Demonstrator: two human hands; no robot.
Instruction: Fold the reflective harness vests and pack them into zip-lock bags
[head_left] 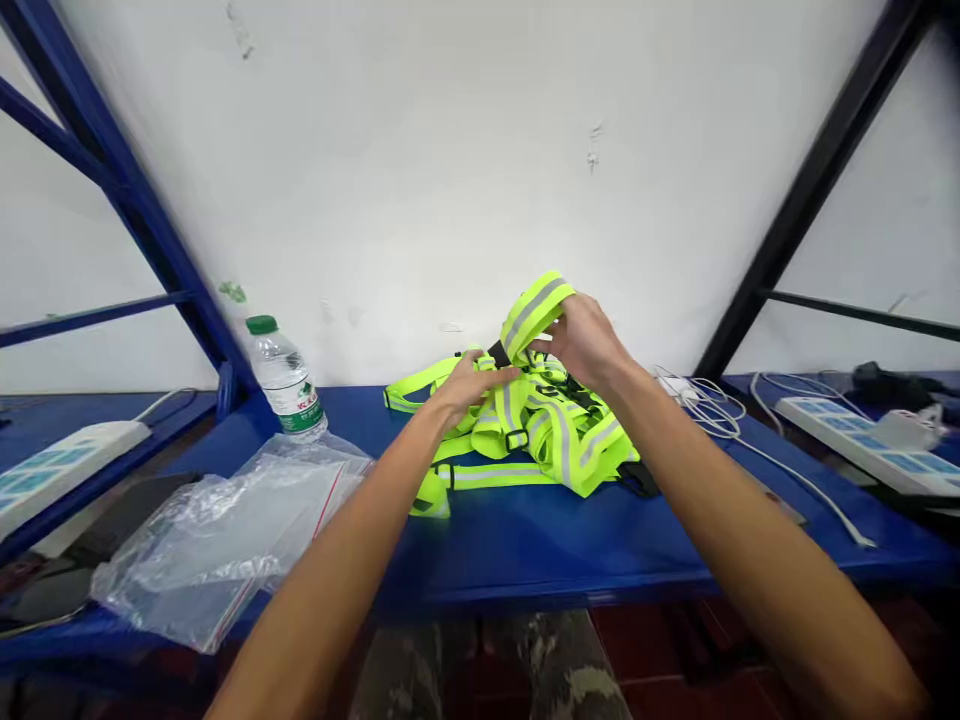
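A heap of neon yellow reflective straps (564,440) with grey stripes and black buckles lies on the blue tabletop (525,560) against the wall. My right hand (586,338) grips one reflective strap (534,312), raised in a loop above the heap. My left hand (474,388) is at the heap's left side, close to a black piece (498,353) on the lifted strap. Its thumb and fingers are closed around part of the strap. A loose strap length (495,476) runs along the front of the pile.
To my left stands a water bottle (289,380) with a green cap. Clear zip bags (247,530) lie in front of it. On the right are a coiled white cable (712,410) and a power strip (870,445); another power strip (67,465) sits at far left.
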